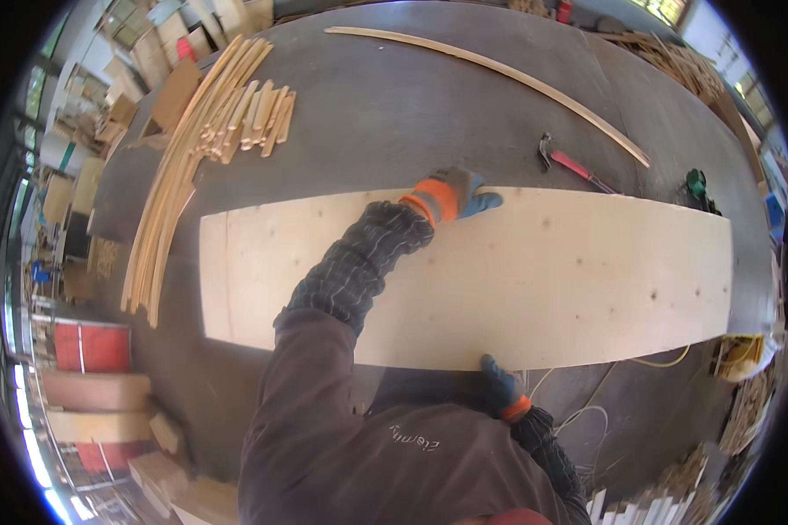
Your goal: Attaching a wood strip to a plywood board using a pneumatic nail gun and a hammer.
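A long pale wooden panel with several dark knots lies across in front of me. My left hand, in a blue, grey and orange work glove, reaches over the panel to its far edge. Its fingers bend over that edge and the thumb presses on the top face. My right hand, gloved alike, grips the near edge close to my body, its thumb at the edge and its other fingers partly hidden. Just beyond the panel lies a claw hammer with a red handle. The panel covers the handle's end.
Long thin wood strips and a pile of short sticks lie on the grey table at left. One long strip lies farther off. A green-and-black tool sits at right. A pale hose hangs at the near right.
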`<state>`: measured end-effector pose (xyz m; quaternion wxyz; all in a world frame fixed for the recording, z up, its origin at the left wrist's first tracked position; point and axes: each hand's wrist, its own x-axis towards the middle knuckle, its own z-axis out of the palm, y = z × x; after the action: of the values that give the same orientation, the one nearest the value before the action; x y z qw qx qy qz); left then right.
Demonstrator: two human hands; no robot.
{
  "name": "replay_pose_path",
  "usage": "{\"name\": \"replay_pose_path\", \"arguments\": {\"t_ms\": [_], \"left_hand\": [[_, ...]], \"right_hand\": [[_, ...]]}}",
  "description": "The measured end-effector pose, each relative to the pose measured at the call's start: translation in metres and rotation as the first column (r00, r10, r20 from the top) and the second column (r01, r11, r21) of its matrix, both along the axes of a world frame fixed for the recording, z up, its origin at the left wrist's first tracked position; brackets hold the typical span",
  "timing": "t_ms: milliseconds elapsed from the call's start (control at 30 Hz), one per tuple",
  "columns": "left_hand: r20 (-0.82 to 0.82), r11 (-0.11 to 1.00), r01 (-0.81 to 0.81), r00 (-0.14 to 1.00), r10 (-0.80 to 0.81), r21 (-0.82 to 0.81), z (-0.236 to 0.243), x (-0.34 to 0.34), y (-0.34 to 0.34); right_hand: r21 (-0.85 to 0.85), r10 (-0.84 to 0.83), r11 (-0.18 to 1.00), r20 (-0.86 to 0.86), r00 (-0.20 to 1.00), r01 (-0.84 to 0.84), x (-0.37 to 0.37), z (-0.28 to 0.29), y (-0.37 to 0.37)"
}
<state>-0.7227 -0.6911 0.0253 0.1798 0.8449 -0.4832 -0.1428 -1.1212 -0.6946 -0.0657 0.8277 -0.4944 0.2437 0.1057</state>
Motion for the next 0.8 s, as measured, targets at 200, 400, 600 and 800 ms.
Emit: {"name": "replay_pose_path", "arguments": {"t_ms": [200, 400, 600, 800], "left_hand": [[-0.001, 0.996, 0.075, 0.997, -0.075, 0.052, -0.091, 0.042, 0.012], [-0.153, 0.992, 0.099, 0.984, -0.086, 0.077, -0.147, 0.064, 0.027], [-0.029, 0.954, 0.029, 0.999, -0.021, 0.298, -0.179, 0.107, 0.029], [0.284, 0.938, 0.13, 0.958, -0.036, -0.32, -0.142, 0.153, 0.033]], "right_hand": [[0.36, -0.006, 0.925, -0.299, 0.954, 0.118, 0.045, 0.009, 0.025], [0.359, 0.123, 0.933, -0.342, 0.931, 0.009, 0.082, -0.006, 0.039], [0.15, 0.078, 0.988, -0.277, 0.958, -0.037, 0.12, -0.062, 0.066], [0.428, 0.03, 0.897, -0.31, 0.95, 0.111, 0.186, -0.105, 0.077]]}}
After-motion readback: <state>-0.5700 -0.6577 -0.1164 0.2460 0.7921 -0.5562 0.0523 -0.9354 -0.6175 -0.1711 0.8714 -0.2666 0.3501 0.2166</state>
